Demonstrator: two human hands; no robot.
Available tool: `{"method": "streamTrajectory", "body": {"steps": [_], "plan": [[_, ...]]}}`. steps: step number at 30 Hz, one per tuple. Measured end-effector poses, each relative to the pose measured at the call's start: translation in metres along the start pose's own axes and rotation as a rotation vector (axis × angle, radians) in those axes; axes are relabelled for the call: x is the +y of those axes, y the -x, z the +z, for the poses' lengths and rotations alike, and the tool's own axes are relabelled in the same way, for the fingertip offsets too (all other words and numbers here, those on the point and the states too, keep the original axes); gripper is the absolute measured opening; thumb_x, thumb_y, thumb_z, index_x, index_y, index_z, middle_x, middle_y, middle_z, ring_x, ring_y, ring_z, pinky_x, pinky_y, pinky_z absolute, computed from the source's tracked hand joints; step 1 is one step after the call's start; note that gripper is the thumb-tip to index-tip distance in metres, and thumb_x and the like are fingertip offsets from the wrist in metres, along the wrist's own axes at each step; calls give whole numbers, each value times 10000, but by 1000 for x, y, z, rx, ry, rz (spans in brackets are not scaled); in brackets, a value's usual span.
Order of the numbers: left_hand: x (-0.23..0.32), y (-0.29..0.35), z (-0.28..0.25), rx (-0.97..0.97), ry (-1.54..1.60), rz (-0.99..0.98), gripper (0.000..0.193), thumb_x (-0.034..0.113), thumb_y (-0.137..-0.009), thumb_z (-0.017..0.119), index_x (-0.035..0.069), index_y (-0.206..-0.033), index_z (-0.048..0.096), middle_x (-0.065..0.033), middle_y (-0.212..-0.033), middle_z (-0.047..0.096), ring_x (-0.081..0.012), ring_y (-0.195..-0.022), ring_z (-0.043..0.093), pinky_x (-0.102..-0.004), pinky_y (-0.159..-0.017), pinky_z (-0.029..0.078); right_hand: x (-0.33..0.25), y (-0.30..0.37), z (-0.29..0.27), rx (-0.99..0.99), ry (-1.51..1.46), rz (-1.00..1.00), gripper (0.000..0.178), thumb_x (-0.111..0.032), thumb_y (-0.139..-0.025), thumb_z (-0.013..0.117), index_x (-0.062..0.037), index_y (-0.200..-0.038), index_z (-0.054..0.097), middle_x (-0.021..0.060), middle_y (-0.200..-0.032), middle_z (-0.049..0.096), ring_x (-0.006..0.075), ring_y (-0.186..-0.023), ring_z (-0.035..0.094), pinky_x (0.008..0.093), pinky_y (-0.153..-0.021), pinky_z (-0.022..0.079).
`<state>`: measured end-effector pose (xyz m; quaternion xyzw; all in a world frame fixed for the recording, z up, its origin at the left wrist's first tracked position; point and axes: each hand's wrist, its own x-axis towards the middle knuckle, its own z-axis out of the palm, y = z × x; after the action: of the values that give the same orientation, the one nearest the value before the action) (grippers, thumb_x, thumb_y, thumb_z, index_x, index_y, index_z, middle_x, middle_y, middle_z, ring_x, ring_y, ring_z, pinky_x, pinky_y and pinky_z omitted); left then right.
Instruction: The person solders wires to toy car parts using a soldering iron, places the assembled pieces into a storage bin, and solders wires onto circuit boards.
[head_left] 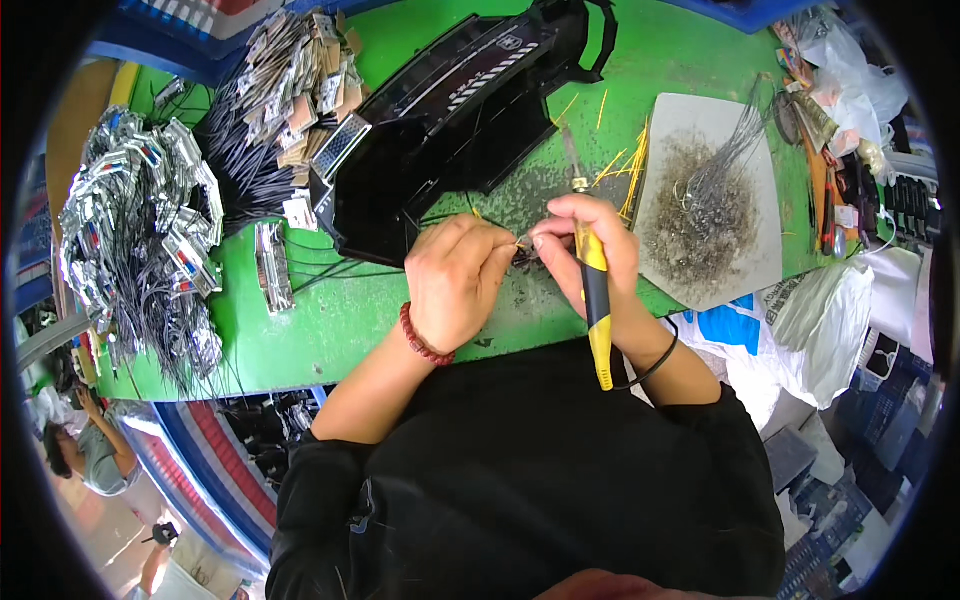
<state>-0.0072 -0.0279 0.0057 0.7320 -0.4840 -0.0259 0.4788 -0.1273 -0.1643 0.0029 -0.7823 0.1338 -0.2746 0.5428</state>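
My left hand (458, 272) is closed in a pinch on the end of a thin wire (519, 245), close to the lower edge of a black plastic casing (395, 165). My right hand (612, 238) has a yellow and black soldering iron (597, 300) lodged in it, the tip pointing away from me and the cord trailing by my forearm. The thumb and forefinger of that hand meet at the wire ends, next to my left fingertips. What exactly they pinch there is too small to make out.
Bundles of chrome-coloured parts with black leads (150, 220) and carded parts (300, 85) crowd the left. One chrome part (271, 268) lies alone on the green table (330, 350). Yellow strips (634, 180) and a dirt-covered sheet (765, 215) with fine wires lie right. Another person (105, 450) is at far left.
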Motion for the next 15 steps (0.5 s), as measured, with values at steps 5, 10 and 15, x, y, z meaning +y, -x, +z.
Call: {"method": "streamTrajectory", "body": {"steps": [5,10,15], "plan": [[0,3,6,38,-27,-43,89,45,-747,742,67,-788,666,-67,-732,617,-262,-656,609,-366,-612,483,5,8,5,78,-21,-135,387,102,-823,683,1,-1157,515,141,-878,699,165,-799,701,263,-655,560],[1,2,4,23,-51,-39,87,59,-749,742,65,-789,665,-70,-711,600,-264,-641,605,-367,-593,479,6,10,8,122,-52,-91,315,73,-768,738,-4,-1044,608,109,-843,681,174,-751,714,262,-628,564],[3,0,2,0,-78,-37,88,-8,-744,733,37,-793,676,-96,-740,632,-262,-662,611,-346,-605,483,13,9,-1,-4,67,-197,311,89,-823,688,3,-1098,571,138,-916,703,178,-825,706,288,-742,568]]}}
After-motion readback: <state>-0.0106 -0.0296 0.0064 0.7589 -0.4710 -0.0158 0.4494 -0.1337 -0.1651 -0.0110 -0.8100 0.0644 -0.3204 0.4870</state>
